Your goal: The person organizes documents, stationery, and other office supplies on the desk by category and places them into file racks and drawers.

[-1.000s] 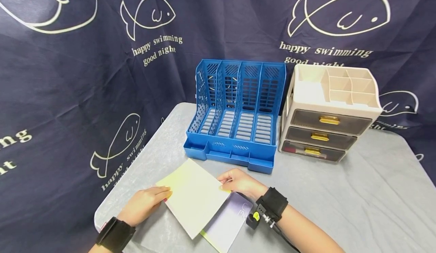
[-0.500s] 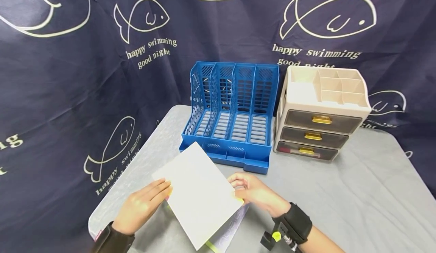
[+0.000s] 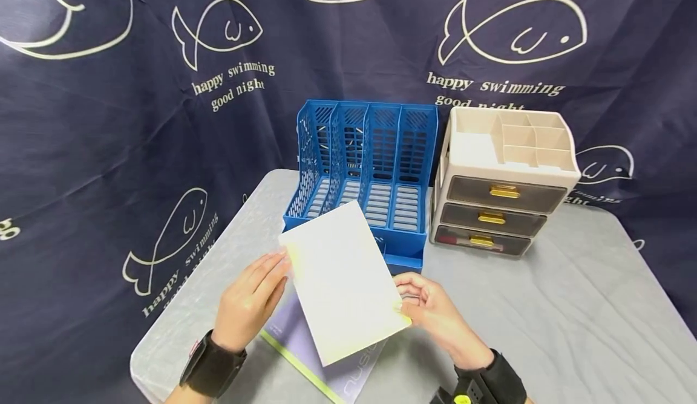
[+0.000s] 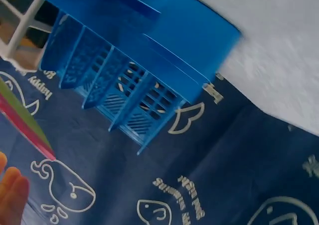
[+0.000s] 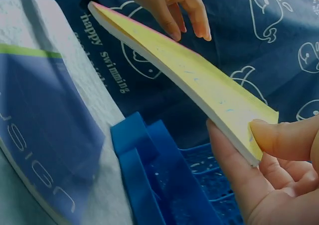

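A thin notebook is held tilted above the table, its plain white face toward the head camera. My right hand pinches its lower right corner. In the right wrist view the right thumb presses on the yellow face with the fingers underneath. My left hand is by the upper left edge, its fingers stretched out; the right wrist view shows these fingers apart from the notebook. Beneath lies a purple notebook with a green strip and pale lettering, partly covered in the head view.
A blue file rack with several upright slots and small front trays stands behind the notebook. To its right is a cream drawer unit with gold handles. A dark fish-print cloth hangs behind the grey-covered table.
The held notebook has turned and risen toward the rack, now overlapping its front in view. Both hands moved with it, and more of the purple notebook shows. The left fingers have come off its edge.
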Action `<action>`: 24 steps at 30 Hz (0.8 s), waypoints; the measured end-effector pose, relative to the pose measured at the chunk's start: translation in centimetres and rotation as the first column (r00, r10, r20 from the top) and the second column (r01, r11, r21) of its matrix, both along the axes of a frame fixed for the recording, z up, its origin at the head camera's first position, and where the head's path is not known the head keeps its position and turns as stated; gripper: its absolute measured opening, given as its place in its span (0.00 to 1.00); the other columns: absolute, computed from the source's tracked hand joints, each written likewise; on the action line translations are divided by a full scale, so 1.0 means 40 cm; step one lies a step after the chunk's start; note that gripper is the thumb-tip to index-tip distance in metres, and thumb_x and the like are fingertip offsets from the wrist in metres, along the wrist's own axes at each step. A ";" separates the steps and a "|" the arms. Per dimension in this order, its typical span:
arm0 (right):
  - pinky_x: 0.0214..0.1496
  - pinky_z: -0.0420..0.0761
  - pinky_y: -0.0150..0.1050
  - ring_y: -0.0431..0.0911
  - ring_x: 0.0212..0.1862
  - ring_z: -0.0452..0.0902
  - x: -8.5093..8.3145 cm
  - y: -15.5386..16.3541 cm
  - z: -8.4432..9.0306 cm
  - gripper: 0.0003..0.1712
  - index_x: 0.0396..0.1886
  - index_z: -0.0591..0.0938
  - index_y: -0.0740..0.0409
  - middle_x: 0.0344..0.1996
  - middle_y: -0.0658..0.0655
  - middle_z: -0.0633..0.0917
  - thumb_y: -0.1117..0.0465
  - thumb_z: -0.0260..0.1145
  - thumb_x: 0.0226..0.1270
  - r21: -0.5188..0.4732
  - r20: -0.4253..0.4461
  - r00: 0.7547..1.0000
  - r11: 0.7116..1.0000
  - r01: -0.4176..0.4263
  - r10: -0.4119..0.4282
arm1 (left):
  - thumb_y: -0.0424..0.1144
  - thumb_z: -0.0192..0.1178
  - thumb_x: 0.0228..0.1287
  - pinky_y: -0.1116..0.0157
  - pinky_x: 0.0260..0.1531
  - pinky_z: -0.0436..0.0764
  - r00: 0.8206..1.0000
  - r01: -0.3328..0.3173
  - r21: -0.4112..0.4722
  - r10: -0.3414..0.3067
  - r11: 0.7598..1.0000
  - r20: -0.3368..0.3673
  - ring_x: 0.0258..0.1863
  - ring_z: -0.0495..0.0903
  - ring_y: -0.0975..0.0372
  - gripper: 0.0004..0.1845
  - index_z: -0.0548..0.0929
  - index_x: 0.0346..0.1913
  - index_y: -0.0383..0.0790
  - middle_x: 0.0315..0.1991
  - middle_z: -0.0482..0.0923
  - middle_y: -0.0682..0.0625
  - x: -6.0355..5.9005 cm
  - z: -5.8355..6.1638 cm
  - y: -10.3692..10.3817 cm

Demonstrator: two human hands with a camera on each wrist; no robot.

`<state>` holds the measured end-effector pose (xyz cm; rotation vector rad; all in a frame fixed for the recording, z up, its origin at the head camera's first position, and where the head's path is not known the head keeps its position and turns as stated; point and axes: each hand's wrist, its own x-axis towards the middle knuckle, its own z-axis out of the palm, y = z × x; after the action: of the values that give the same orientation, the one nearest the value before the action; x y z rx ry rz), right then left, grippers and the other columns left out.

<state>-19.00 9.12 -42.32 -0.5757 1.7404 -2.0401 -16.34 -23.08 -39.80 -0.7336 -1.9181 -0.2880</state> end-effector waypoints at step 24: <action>0.32 0.81 0.31 0.41 0.33 0.80 0.036 0.117 -0.046 0.16 0.43 0.72 0.74 0.31 0.51 0.82 0.82 0.61 0.54 -0.066 -0.218 0.809 0.835 0.546 -0.546 | 0.27 0.65 0.54 0.69 0.35 0.83 0.480 -0.098 0.823 -0.698 0.559 0.531 0.32 0.82 0.65 0.13 0.82 0.44 0.28 0.36 0.83 0.38 -0.068 -0.056 0.263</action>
<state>-17.56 13.80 -44.17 -0.3361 2.2488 -2.4272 -19.04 -12.55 -42.06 -0.3388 -2.1198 -1.9729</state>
